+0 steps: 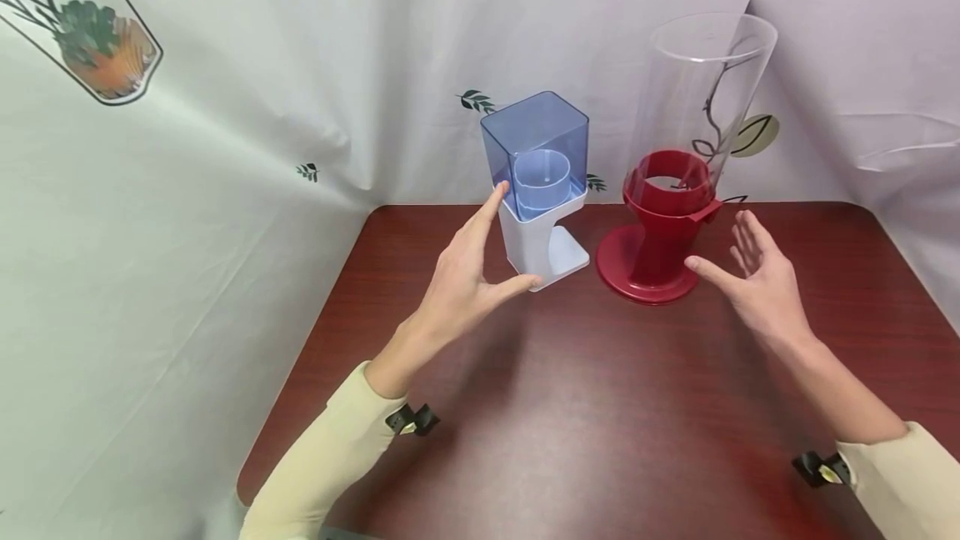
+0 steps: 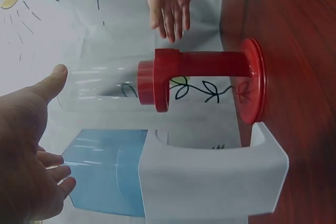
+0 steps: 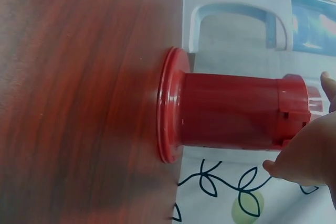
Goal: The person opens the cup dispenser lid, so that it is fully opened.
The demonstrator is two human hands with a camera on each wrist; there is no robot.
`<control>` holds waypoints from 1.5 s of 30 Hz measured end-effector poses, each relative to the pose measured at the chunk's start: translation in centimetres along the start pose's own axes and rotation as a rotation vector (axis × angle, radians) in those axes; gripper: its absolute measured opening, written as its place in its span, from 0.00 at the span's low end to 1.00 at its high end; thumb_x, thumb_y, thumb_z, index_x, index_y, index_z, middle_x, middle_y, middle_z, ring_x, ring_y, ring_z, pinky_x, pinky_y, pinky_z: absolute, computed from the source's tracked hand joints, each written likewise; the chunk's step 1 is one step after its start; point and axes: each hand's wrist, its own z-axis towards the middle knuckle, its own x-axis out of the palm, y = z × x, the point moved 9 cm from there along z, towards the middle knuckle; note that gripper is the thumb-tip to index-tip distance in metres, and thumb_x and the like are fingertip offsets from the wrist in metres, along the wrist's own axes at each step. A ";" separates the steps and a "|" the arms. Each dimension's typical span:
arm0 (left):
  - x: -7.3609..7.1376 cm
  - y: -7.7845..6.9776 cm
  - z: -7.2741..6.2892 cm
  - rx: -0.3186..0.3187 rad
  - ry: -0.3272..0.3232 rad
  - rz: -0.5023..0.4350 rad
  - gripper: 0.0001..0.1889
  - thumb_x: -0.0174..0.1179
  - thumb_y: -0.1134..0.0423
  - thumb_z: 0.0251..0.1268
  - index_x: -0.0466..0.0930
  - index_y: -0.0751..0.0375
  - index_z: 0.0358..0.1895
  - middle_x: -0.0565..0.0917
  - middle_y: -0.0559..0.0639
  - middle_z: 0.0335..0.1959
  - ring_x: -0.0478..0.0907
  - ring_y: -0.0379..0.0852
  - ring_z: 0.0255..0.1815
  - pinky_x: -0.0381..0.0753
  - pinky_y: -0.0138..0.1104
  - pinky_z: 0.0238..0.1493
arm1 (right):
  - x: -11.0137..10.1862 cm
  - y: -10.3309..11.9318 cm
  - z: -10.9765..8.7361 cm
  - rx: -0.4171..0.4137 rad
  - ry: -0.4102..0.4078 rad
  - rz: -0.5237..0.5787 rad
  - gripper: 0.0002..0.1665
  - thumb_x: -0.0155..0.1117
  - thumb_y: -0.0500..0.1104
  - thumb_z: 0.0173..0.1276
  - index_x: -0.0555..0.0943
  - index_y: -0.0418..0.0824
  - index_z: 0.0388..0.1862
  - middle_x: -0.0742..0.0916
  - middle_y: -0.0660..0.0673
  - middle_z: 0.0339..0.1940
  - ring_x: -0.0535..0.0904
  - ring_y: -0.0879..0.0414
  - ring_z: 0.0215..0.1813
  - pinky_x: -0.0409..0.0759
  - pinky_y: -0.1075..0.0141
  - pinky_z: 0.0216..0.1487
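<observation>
A white stand [image 1: 525,242] with a see-through blue box [image 1: 547,127] on top stands upright at the back of the table. To its right is a red stand [image 1: 662,250] on a round base, carrying a tall clear cylinder [image 1: 690,98]. My left hand [image 1: 461,273] is raised at the left of the white stand, thumb and fingers spread, overlapping its edge in the head view. In the left wrist view that hand [image 2: 26,150] holds nothing. At the right of the red stand, my right hand [image 1: 772,290] is held up with its thumb toward the stand, its palm bare.
The dark red-brown table [image 1: 570,407] has rounded back corners. Right behind it hangs a white curtain [image 1: 420,65] printed with plants, which also runs down the left side. Each sleeve carries a small black wrist device [image 1: 412,420].
</observation>
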 end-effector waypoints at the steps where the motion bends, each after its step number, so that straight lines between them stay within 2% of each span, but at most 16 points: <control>1: 0.1 -0.1 0.3 0.001 -0.002 -0.022 0.59 0.80 0.51 0.49 0.49 0.55 0.81 0.58 0.44 0.79 0.58 0.42 0.75 0.62 0.40 0.71 | 0.0 0.1 0.2 -0.001 -0.006 0.002 0.57 0.71 0.46 0.67 0.44 0.51 0.84 0.54 0.48 0.82 0.49 0.53 0.80 0.56 0.68 0.71; 3: 0.5 -0.3 0.7 -0.002 0.000 -0.067 0.58 0.79 0.52 0.50 0.49 0.54 0.81 0.59 0.42 0.78 0.59 0.40 0.75 0.63 0.38 0.70 | 0.0 0.2 0.5 -0.002 -0.014 0.010 0.57 0.71 0.46 0.67 0.44 0.50 0.84 0.54 0.48 0.82 0.49 0.53 0.80 0.55 0.67 0.72; 6: 1.1 -0.5 1.6 -0.023 0.013 -0.152 0.56 0.78 0.53 0.52 0.50 0.49 0.81 0.60 0.37 0.77 0.65 0.38 0.70 0.76 0.36 0.57 | 0.0 0.3 1.0 -0.008 -0.028 0.026 0.57 0.71 0.45 0.68 0.45 0.49 0.83 0.54 0.47 0.82 0.50 0.53 0.80 0.54 0.68 0.73; 9: 1.8 -0.8 2.4 -0.051 0.024 -0.221 0.55 0.78 0.53 0.53 0.51 0.45 0.81 0.61 0.33 0.76 0.66 0.36 0.68 0.78 0.35 0.51 | 0.2 0.3 1.6 -0.010 -0.040 0.039 0.56 0.71 0.45 0.67 0.46 0.47 0.83 0.55 0.46 0.82 0.51 0.54 0.80 0.55 0.66 0.73; 10: 2.0 -0.9 2.7 -0.058 0.024 -0.243 0.54 0.78 0.53 0.53 0.52 0.45 0.81 0.61 0.33 0.76 0.66 0.36 0.68 0.78 0.35 0.51 | 0.3 0.3 1.7 -0.010 -0.041 0.040 0.56 0.71 0.46 0.67 0.46 0.47 0.83 0.55 0.45 0.82 0.51 0.54 0.80 0.55 0.65 0.73; 13: 2.4 -1.3 3.5 -0.080 0.026 -0.285 0.53 0.78 0.56 0.53 0.54 0.47 0.80 0.62 0.34 0.75 0.63 0.37 0.71 0.69 0.36 0.65 | 0.5 0.2 2.2 -0.011 -0.047 0.047 0.56 0.71 0.46 0.67 0.46 0.45 0.83 0.56 0.44 0.81 0.51 0.52 0.80 0.55 0.61 0.74; 16: 2.6 -2.1 4.4 -0.106 0.037 -0.334 0.51 0.77 0.60 0.54 0.55 0.53 0.79 0.63 0.39 0.76 0.62 0.39 0.72 0.64 0.36 0.69 | 0.8 0.1 2.5 -0.007 -0.049 0.038 0.56 0.71 0.48 0.67 0.45 0.46 0.83 0.56 0.44 0.81 0.51 0.51 0.80 0.54 0.58 0.74; 21: 2.8 -3.6 5.8 -0.165 0.080 -0.428 0.48 0.74 0.64 0.58 0.54 0.59 0.79 0.63 0.47 0.76 0.59 0.37 0.74 0.66 0.35 0.68 | 1.2 -0.1 3.0 -0.009 -0.057 0.027 0.57 0.72 0.50 0.67 0.46 0.47 0.83 0.57 0.46 0.81 0.53 0.51 0.79 0.55 0.55 0.75; 26: 3.7 -4.0 6.7 -0.206 0.127 -0.497 0.47 0.72 0.64 0.60 0.54 0.57 0.79 0.63 0.45 0.77 0.59 0.34 0.74 0.66 0.32 0.67 | 1.4 0.0 3.3 -0.033 -0.072 0.025 0.57 0.73 0.49 0.65 0.48 0.47 0.83 0.59 0.46 0.80 0.55 0.51 0.79 0.57 0.58 0.74; 34: 5.9 -3.6 7.9 -0.212 0.154 -0.525 0.46 0.71 0.63 0.61 0.52 0.56 0.79 0.61 0.45 0.77 0.57 0.32 0.74 0.66 0.30 0.67 | 2.2 0.2 3.6 -0.069 -0.083 0.025 0.54 0.74 0.47 0.64 0.55 0.46 0.82 0.67 0.43 0.77 0.62 0.47 0.76 0.62 0.53 0.72; 37: 7.1 -2.6 8.3 -0.237 0.165 -0.521 0.48 0.72 0.60 0.61 0.51 0.52 0.80 0.60 0.40 0.77 0.56 0.29 0.74 0.65 0.31 0.67 | 2.4 0.2 3.8 -0.077 -0.095 0.035 0.53 0.75 0.47 0.64 0.56 0.45 0.81 0.68 0.42 0.76 0.63 0.46 0.75 0.63 0.53 0.71; 41: 8.8 -1.1 9.0 -0.266 0.178 -0.495 0.50 0.72 0.53 0.59 0.50 0.46 0.80 0.58 0.33 0.77 0.55 0.25 0.73 0.66 0.29 0.66 | 2.5 0.2 3.8 -0.084 -0.109 0.035 0.53 0.75 0.49 0.63 0.56 0.49 0.81 0.69 0.44 0.76 0.65 0.48 0.74 0.64 0.54 0.71; 45: 9.9 -0.3 9.6 -0.276 0.184 -0.488 0.51 0.73 0.51 0.58 0.49 0.46 0.81 0.58 0.32 0.77 0.53 0.23 0.72 0.67 0.27 0.64 | 2.7 0.2 4.0 -0.097 -0.120 0.041 0.53 0.75 0.51 0.63 0.56 0.53 0.81 0.69 0.46 0.75 0.65 0.49 0.73 0.66 0.52 0.69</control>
